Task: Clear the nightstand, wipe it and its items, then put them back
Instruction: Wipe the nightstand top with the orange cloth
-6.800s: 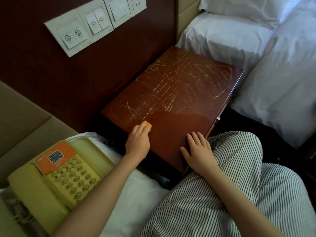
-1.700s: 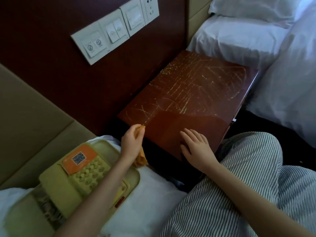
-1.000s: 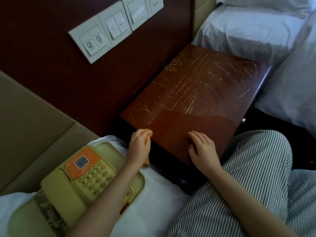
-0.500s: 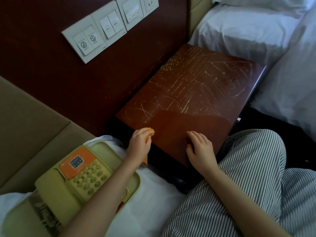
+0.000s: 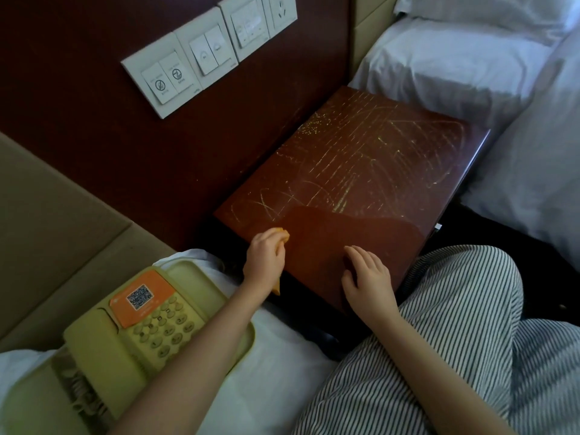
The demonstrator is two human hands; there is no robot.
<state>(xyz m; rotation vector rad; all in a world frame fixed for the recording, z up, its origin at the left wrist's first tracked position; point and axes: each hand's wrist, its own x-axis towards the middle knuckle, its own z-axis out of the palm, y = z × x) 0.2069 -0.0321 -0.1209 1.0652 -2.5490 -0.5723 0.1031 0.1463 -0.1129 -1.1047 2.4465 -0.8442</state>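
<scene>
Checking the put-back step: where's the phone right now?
Head view, lower left: the phone sits on the white bedding, off the nightstand and just left of its near corner.

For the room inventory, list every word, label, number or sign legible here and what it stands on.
No whole word is legible.
Leftmost switch plate: crossed-circle sign and a second round sign; captions beneath too small.
Middle switch plate: faint symbols, unreadable.
Orange label on the telephone: a QR code; surrounding print blurred.
Keypad: key markings blurred.
</scene>
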